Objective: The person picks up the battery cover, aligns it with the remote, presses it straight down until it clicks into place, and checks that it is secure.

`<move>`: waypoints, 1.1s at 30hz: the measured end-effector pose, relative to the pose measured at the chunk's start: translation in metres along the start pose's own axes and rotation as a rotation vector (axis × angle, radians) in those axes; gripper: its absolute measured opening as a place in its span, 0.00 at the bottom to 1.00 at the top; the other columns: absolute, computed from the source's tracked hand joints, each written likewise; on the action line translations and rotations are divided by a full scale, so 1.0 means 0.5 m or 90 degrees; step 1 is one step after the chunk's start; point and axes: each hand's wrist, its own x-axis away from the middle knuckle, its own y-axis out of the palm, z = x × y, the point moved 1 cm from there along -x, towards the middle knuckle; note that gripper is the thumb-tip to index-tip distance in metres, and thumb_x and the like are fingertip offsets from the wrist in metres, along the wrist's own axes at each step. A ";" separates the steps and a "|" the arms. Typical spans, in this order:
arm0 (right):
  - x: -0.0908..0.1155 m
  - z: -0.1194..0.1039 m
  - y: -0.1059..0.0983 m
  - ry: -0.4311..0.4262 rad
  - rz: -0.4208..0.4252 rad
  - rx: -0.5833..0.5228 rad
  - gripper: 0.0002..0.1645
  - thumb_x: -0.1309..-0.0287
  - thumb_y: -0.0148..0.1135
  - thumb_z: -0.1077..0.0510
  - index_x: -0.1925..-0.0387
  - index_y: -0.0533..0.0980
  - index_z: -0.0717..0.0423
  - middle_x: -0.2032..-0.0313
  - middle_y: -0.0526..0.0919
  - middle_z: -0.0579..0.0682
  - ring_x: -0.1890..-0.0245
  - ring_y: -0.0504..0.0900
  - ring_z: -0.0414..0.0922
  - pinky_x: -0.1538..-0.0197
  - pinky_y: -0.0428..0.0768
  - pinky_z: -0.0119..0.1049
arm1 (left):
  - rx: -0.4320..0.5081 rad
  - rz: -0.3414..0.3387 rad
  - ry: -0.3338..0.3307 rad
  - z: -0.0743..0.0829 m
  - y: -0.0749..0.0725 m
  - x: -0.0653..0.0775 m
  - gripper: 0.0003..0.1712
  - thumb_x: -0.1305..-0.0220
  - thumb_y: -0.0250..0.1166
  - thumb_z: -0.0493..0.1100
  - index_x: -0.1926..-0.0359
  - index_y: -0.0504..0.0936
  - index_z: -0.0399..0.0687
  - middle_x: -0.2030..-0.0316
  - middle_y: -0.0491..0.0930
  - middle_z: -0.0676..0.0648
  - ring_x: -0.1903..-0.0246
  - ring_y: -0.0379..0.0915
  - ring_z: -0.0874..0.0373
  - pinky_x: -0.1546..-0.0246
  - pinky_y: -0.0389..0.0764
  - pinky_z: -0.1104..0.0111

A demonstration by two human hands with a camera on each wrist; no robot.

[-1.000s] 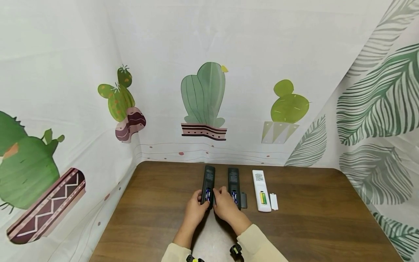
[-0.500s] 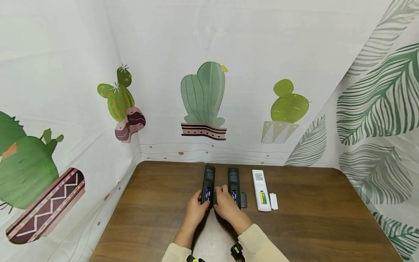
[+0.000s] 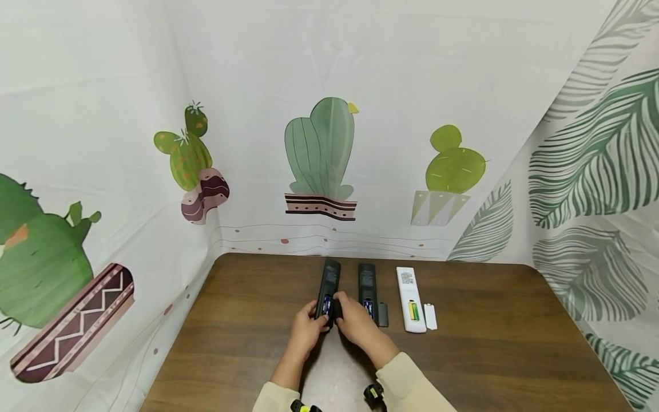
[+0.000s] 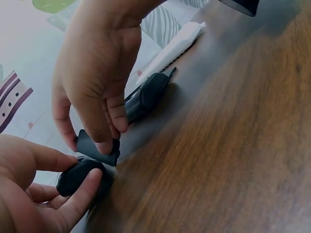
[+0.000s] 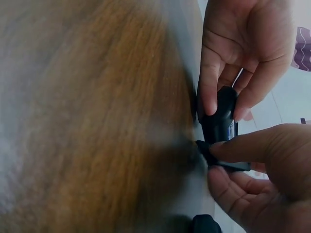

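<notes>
My left hand [image 3: 305, 327] grips the lower end of a black remote control [image 3: 330, 280], whose back faces up. Blue batteries [image 3: 326, 305] show in its uncovered compartment. Just right of it, my right hand [image 3: 355, 319] pinches a small dark battery cover [image 3: 337, 309] between thumb and fingers. In the left wrist view the battery cover [image 4: 97, 147] is tilted, close beside the end of the remote [image 4: 80, 177]. From the right wrist view, the cover [image 5: 228, 162] sits near the remote's edge; whether they touch I cannot tell.
Right of my hands lies a second black remote [image 3: 367, 280] with blue batteries exposed and its loose cover [image 3: 383, 315] alongside. Farther right are a white remote [image 3: 407, 280] holding green-yellow batteries and its white cover [image 3: 431, 317]. Printed cloth [image 3: 247, 171] hangs behind the wooden table [image 3: 489, 343].
The black remote has swung slightly, its far end shifting right. My right hand has turned the battery cover at the remote's right side; the left hand keeps its grip.
</notes>
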 end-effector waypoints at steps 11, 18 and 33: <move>0.007 0.004 -0.009 0.004 0.004 -0.017 0.33 0.40 0.67 0.67 0.35 0.67 0.56 0.57 0.86 0.60 0.65 0.84 0.49 0.63 0.82 0.43 | 0.051 -0.032 -0.028 -0.005 -0.005 0.003 0.37 0.35 0.61 0.28 0.30 0.58 0.19 0.40 0.69 0.22 0.53 0.82 0.43 0.56 0.88 0.60; 0.013 0.011 -0.016 0.004 0.034 -0.032 0.34 0.39 0.66 0.67 0.32 0.67 0.57 0.64 0.84 0.55 0.68 0.80 0.43 0.67 0.79 0.38 | 0.097 -0.055 -0.039 -0.008 -0.003 0.006 0.37 0.36 0.62 0.30 0.30 0.59 0.22 0.39 0.68 0.25 0.54 0.82 0.46 0.53 0.88 0.58; 0.022 0.033 -0.026 -0.013 0.101 -0.099 0.30 0.36 0.62 0.67 0.34 0.68 0.59 0.72 0.74 0.44 0.76 0.69 0.35 0.73 0.71 0.28 | 0.180 -0.123 -0.041 -0.012 0.002 0.003 0.36 0.36 0.63 0.28 0.31 0.58 0.29 0.42 0.74 0.28 0.52 0.82 0.48 0.47 0.85 0.53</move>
